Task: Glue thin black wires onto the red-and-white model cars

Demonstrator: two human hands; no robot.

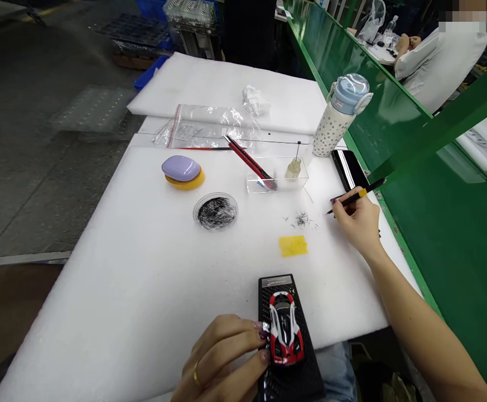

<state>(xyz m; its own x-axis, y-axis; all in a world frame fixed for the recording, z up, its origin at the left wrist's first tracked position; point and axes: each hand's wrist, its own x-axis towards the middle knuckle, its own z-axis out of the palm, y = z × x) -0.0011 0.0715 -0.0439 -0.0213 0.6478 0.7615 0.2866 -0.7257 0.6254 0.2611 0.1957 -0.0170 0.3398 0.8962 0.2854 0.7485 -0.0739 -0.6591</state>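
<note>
A red and white model car (pixel 285 329) sits on a black display base (pixel 274 282) at the front edge of the table. My left hand (pixel 226 357) grips the base's left side, its fingertips close against the car. My right hand (pixel 358 220) is closed round a slim black pen-like tool (pixel 369 190) with a yellow band. The tool's fine tip points down at the white table surface, just right of a loose pile of short black slivers (pixel 301 219). A yellow tape piece (pixel 293 245) lies below that pile. Many more black slivers fill a round clear dish (pixel 215 212).
A clear tray (pixel 255 187) holds a red cutter (pixel 249 162) and a small glass bottle (pixel 293 168). A purple and yellow oval object (pixel 182 171), plastic bag (pixel 213 125), tumbler (pixel 338 120) and phone (pixel 349 169) lie around. Green partition (pixel 448 223) borders the right; another person sits beyond.
</note>
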